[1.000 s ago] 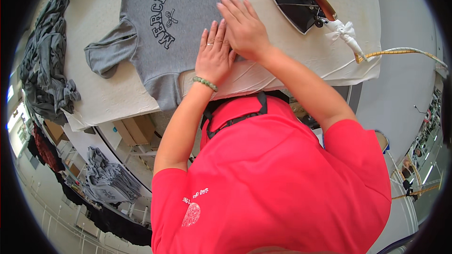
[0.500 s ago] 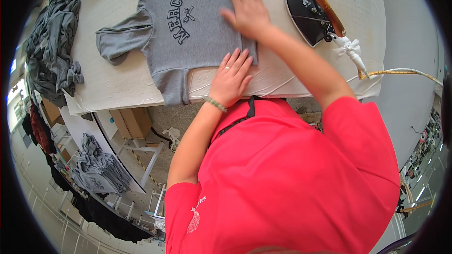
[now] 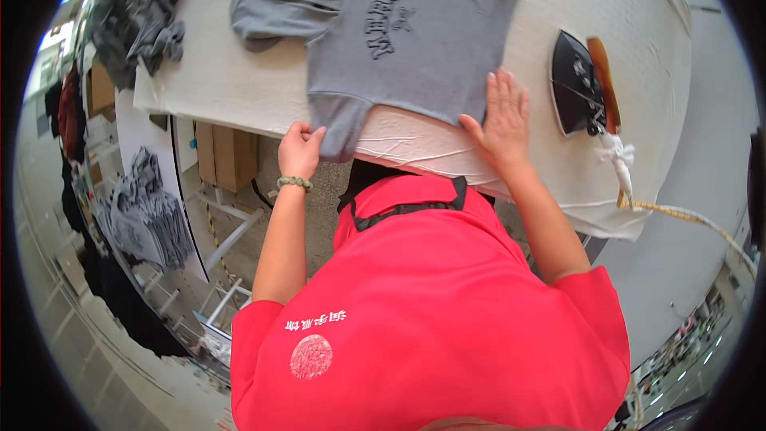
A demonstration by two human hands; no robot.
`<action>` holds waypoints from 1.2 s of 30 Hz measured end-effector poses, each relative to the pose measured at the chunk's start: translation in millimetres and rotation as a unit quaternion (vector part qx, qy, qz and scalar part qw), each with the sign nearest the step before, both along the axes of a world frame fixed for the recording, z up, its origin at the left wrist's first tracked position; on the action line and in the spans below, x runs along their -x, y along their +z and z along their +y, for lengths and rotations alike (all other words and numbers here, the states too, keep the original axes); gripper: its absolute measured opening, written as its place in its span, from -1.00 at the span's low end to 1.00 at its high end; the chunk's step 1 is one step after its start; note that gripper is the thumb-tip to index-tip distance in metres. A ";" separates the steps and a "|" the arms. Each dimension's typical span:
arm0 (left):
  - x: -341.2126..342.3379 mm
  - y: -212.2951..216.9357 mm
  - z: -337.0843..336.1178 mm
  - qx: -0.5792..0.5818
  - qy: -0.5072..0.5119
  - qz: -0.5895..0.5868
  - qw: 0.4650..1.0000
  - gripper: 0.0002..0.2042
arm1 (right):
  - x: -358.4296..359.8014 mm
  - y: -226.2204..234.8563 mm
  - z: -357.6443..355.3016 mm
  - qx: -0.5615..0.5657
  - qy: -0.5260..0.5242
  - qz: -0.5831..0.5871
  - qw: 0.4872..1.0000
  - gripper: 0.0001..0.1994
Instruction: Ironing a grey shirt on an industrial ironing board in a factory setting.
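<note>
Grey hooded sweatshirt (image 3: 447,40) lies spread on the cloth-covered desk (image 3: 215,96), close to the near edge, dark lettering and a small bow design facing up, its hem toward the desk's right edge and its hood (image 3: 279,16) toward the left edge. One sleeve (image 3: 339,124) points at the near edge, its end reaching that edge. Left hand (image 3: 299,152) is beside the sleeve's end, fingers curled in and thumb nearly closed against them, pinching the sleeve's side; a green beaded bracelet (image 3: 295,184) circles that wrist. Right hand (image 3: 504,124) is open and flat, fingers straight and thumb spread, laid over the hem's near corner without gripping anything. Farther toward the right edge, well apart from the sweatshirt, rests a black iron (image 3: 576,80) with a brown handle (image 3: 604,84); a knotted white cloth (image 3: 616,152) wraps its tail end, and a yellowish cord (image 3: 702,223) runs on past the desk's near right corner. A rumpled heap of grey garments (image 3: 148,8) sits at the left edge. Below the near edge, toward the left corner, is a cardboard box (image 3: 227,156), and farther left a stack of grey clothing (image 3: 152,223).
</note>
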State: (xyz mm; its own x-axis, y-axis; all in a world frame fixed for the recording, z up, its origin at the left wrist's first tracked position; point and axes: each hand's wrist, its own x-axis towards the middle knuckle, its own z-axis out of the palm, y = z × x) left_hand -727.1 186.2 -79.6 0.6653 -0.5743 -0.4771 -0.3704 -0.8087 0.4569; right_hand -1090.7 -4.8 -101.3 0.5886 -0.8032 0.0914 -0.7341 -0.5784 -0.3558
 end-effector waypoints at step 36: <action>-59.5 -4.2 -42.3 0.148 -0.083 0.045 0.984 -0.81 | -409.5 47.5 -107.4 0.104 0.652 0.166 0.732 -0.92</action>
State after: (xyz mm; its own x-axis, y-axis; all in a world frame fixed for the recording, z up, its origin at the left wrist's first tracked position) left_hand -667.6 143.9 -83.8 0.5133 -0.7943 -0.3251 -0.4335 -0.5669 0.7005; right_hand -681.3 -112.2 -53.8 0.8601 0.4736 -0.1895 0.4653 -0.8807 -0.0886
